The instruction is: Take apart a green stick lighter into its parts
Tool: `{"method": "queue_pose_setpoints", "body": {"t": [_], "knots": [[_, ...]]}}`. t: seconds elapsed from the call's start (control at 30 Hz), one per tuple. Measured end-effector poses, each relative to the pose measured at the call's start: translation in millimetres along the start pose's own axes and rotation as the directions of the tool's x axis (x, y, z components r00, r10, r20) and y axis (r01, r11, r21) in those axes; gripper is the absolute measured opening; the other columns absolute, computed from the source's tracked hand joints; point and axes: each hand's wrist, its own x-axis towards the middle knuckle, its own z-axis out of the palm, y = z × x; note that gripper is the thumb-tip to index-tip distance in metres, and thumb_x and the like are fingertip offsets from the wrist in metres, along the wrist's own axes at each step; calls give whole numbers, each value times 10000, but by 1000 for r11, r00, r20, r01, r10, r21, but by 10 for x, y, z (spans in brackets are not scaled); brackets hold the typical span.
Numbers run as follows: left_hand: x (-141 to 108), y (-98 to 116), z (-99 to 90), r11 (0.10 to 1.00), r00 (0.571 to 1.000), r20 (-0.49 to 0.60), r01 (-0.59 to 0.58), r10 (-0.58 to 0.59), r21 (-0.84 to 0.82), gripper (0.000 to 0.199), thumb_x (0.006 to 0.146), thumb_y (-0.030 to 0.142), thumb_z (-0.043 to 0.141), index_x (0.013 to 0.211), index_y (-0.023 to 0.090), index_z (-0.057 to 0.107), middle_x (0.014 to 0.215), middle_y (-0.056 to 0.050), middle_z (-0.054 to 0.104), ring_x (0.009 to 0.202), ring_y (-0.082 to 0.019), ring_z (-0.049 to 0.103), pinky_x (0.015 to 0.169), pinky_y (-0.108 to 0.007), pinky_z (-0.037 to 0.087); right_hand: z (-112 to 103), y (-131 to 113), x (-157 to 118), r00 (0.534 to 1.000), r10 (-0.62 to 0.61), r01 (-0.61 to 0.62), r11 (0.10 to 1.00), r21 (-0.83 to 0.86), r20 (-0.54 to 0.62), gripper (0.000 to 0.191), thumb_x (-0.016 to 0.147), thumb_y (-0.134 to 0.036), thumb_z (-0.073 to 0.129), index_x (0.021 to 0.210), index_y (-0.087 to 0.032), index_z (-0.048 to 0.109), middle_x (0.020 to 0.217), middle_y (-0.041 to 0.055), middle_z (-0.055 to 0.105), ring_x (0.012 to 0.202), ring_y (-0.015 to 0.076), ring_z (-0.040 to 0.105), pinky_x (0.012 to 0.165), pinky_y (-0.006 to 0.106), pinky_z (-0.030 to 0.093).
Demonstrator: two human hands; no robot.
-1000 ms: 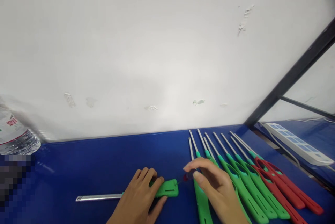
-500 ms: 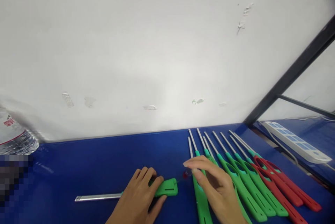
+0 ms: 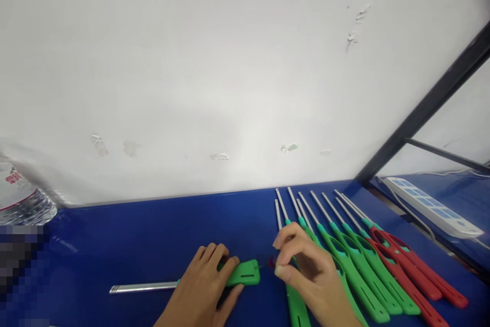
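A long-necked gas lighter (image 3: 248,272) with a green handle lies sideways on the blue table, its metal barrel pointing left. My left hand (image 3: 202,286) is closed round the handle and presses it down. To the right of it, my right hand (image 3: 316,273) pinches a small tool (image 3: 271,262) with a red part and a very thin shaft, perhaps a small screwdriver. The shaft's tip reaches the handle's butt end; fingers hide most of the tool. Beneath and beside my right hand lie several green lighters (image 3: 360,276), barrels pointing away from me.
Several red-handled lighters (image 3: 417,271) lie at the right end of the row. Beyond a dark metal post (image 3: 413,112) sits a white power strip (image 3: 436,207) with a cable. A large water bottle (image 3: 25,199) stands at the left. A white wall (image 3: 229,61) closes off the back.
The fingers of my right hand have curled and shifted their grip on the small tool. My left hand and the lighter stay where they were.
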Motion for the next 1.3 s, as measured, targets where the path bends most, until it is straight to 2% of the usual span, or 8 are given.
{"method": "queue_pose_setpoints", "body": {"t": [0.23,0.37,0.43,0.63,0.83,0.97,1.1,1.3], "knots": [[25,-6,-1,1000,1000,-3,4,-4,-6,308,997,341,657,1266,196,620,1115,-48,678,1014,-197,694,915,-448,626,-14,-27,50,998,56,-56,998,-9,-4,197,1064,-426,648,991,-329,804,1060,30,784,998,166,749,871,211,581],[29,-5,-6,1000,1000,-1,7,-7,-11,312,999,360,655,1263,196,620,1108,-48,677,1008,-196,692,895,-434,628,-34,-27,37,999,25,-25,1000,-12,-22,233,923,-535,806,849,-314,816,932,27,730,862,178,724,775,225,596],[21,-7,-3,1000,1000,-4,5,-5,-13,316,1001,356,651,1273,198,617,1119,-50,678,1021,-199,694,915,-448,627,-42,-33,24,999,31,-32,999,-27,-17,189,987,-487,745,930,-328,831,897,24,750,835,178,722,754,228,593],[28,-27,3,1000,1000,-27,-3,3,-12,320,999,358,651,1275,199,614,1110,-49,677,992,-192,693,891,-434,630,-20,-51,-8,999,45,-45,998,-55,-3,209,1078,-401,613,1058,-336,810,1110,42,781,1051,206,741,911,266,585],[33,-31,22,1000,999,-41,-10,10,-4,310,998,353,652,1262,195,615,1094,-46,676,981,-187,693,876,-421,633,-11,-21,-9,999,28,-29,999,-44,-25,126,1015,-422,722,999,-333,810,933,22,744,859,186,723,792,262,594],[29,-22,42,1000,999,-51,-7,7,7,319,992,358,664,1262,195,616,1107,-48,676,987,-188,693,884,-427,633,-11,-16,-17,999,43,-43,997,-58,-6,181,1079,-362,621,1113,-329,796,1108,52,775,1041,213,736,908,297,584],[20,-20,23,1000,998,-57,-16,17,13,317,988,355,667,1258,196,618,1100,-46,678,978,-187,694,883,-428,634,-3,-4,-9,1000,10,-10,999,-52,-5,124,1009,-417,723,962,-315,775,984,24,713,925,195,707,822,276,578],[11,-30,25,999,997,-70,-18,20,26,317,987,364,669,1251,194,622,1100,-49,680,995,-193,697,890,-433,635,-29,-11,5,1000,3,-1,995,-95,15,242,1118,-368,528,1079,-313,760,923,25,692,858,177,665,722,248,546]]}}
